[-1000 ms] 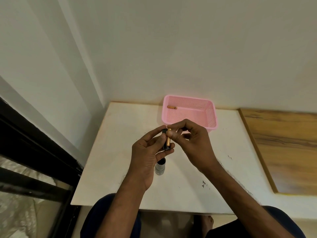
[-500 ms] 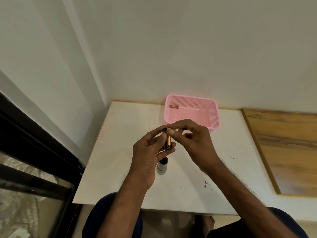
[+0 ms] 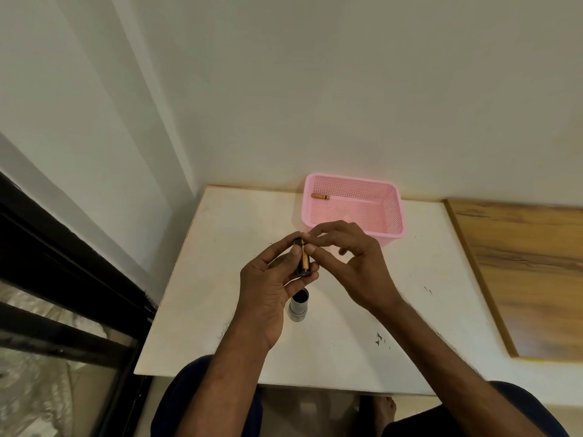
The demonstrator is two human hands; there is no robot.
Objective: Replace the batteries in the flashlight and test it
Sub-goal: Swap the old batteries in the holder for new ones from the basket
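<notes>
Behind, a pink basket (image 3: 395, 216) holds one battery (image 3: 320, 196); flashlight tube (image 3: 298, 308) stands nearer.

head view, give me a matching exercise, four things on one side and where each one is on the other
Things:
1 battery holder
2 battery in holder
3 loose battery
4 flashlight body

Places:
a lying in the pink basket
b standing on the white table
c pinched at its top by the right hand
d gripped by the left hand

Pairs: 1-d, 2-c, 3-a, 4-b
</notes>
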